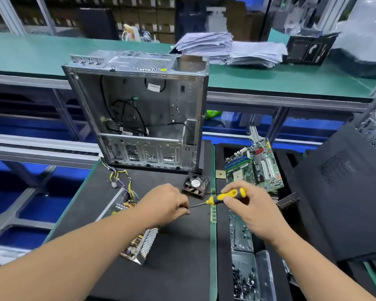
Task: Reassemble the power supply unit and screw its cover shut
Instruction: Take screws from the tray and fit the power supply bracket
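right hand (251, 210) is gripping the screwdriver (224, 197) at 3 o'clock while left hand (168, 204) is pinching its tip, likely seating a screw for the power supply (139, 246)

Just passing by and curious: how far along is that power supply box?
Little looks done: the power supply lies open on the mat, circuit board showing, no cover on it. In hand: the right hand holds the screwdriver, the left hand pinches at its tip, perhaps seating a screw. Left: closing the cover and screwing it shut.
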